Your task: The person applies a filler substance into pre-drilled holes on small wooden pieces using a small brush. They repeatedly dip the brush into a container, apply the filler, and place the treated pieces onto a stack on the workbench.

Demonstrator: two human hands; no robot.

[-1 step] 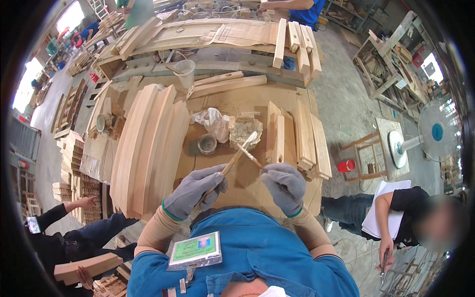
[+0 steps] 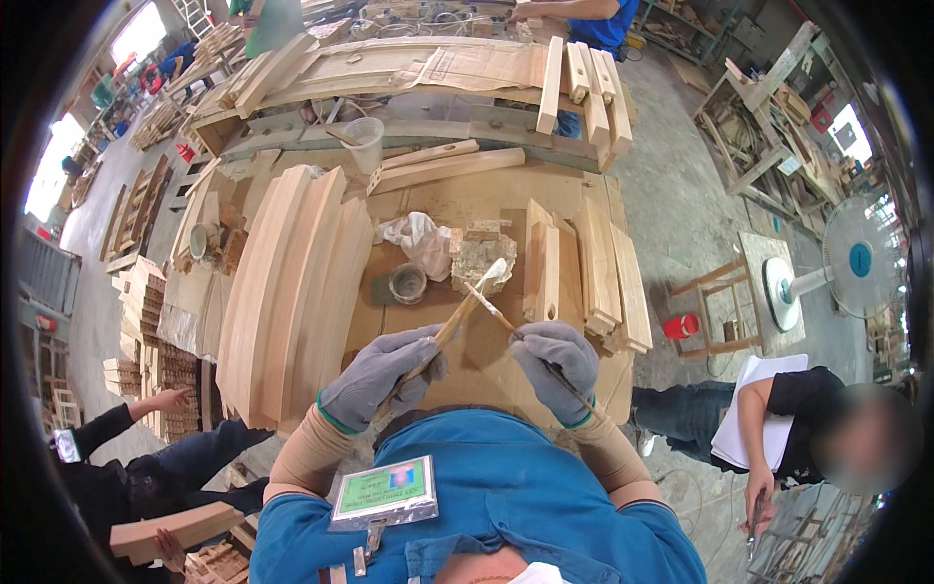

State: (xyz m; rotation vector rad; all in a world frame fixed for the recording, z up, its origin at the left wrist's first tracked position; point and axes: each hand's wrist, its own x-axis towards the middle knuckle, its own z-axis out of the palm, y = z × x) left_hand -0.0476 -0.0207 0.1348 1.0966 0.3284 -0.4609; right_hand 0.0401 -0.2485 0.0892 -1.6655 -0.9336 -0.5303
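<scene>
My left hand (image 2: pixel 381 378), in a grey glove, is closed around a wooden stick (image 2: pixel 453 325) with a whitish, coated tip. My gloved right hand (image 2: pixel 556 366) grips a thin brush (image 2: pixel 498 313), its pale end pointing up and left. The two tools cross near their tips, over the cardboard-covered table (image 2: pixel 477 360). Just beyond them sits a block (image 2: pixel 479 263) crusted with pale residue. A small round cup (image 2: pixel 408 283) of greyish stuff stands left of the block, beside a crumpled white rag (image 2: pixel 418 238).
Long curved wooden pieces (image 2: pixel 292 292) lie stacked on the left; shorter ones (image 2: pixel 598 263) stand on the right. A translucent plastic cup (image 2: pixel 364 144) is at the back. People stand at lower left and right, one with papers (image 2: pixel 764 404). A fan (image 2: pixel 861 258) is at right.
The brush in my right hand has turned slightly, and its pale end shows more plainly against the stick. At lower left, the other person's wooden piece has shifted a little. My left hand stays put.
</scene>
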